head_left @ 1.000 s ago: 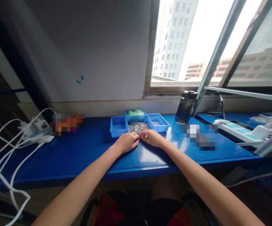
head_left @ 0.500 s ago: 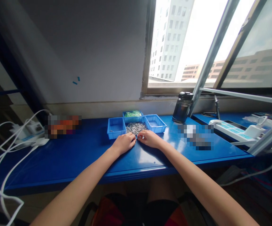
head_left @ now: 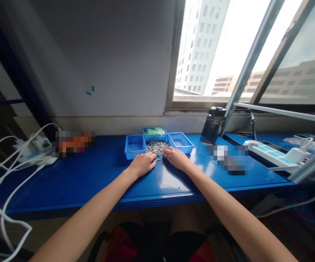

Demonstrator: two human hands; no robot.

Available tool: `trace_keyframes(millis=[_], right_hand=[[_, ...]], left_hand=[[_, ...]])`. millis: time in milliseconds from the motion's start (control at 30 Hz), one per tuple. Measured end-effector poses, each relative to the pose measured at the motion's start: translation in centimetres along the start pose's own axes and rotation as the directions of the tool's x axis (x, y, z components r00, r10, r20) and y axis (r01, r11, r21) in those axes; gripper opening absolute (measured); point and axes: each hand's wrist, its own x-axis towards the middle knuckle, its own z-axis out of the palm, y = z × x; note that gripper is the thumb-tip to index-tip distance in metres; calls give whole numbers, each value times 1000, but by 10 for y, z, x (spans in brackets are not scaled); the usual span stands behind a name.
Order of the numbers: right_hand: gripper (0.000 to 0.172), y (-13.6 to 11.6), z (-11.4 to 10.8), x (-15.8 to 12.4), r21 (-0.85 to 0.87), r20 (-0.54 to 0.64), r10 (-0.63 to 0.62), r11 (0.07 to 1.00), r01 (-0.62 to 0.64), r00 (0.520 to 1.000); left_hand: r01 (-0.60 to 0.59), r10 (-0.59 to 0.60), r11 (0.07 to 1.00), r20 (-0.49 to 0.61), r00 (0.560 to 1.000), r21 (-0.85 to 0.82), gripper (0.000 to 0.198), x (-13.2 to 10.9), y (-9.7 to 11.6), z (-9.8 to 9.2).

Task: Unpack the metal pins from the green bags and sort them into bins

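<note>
My left hand (head_left: 142, 163) rests at the near left of a heap of small silvery screws (head_left: 158, 147), its fingers closed. A thin metal screw (head_left: 158, 159) sticks out from its fingertips. My right hand (head_left: 176, 157) is at the heap's right edge, thumb and fingers pinched together; what lies between them is too small to make out. Around the heap stand three blue bins: a left bin (head_left: 130, 155) with a few small metal pieces, a back bin (head_left: 155, 137) holding a green plastic packet (head_left: 155, 131), and a right bin (head_left: 184, 149).
The blue table (head_left: 97, 182) meets the wall behind the bins. A black bottle (head_left: 213, 125) stands back right, beside a metal post. A blurred patch lies on each side. Power strips with white cables sit at both ends. One tiny piece (head_left: 178, 187) lies near the front edge.
My right hand has moved slightly right, away from my left hand, onto the heap's edge. The screw at my left fingertips now shows clearly. The view has shifted a little.
</note>
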Motion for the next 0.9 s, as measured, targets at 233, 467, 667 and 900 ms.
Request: trace_keyframes(millis=[233, 467, 667, 900], right_hand=[[15, -7, -1, -1, 194, -15, -184, 964, 184, 983], [9, -6, 0, 0, 197, -21, -197, 960, 197, 980], [8, -6, 0, 0, 188, -8, -213, 959, 211, 977], [11, -8, -1, -1, 184, -11, -205, 962, 203, 979]], left_hand=[[-3, 1, 999, -26, 1000, -48, 19, 1, -4, 2], [-9, 3, 993, -52, 999, -117, 20, 1, -5, 4], [1, -12, 989, -78, 997, -146, 21, 1, -5, 4], [7, -18, 988, -71, 997, -152, 20, 1, -5, 4]])
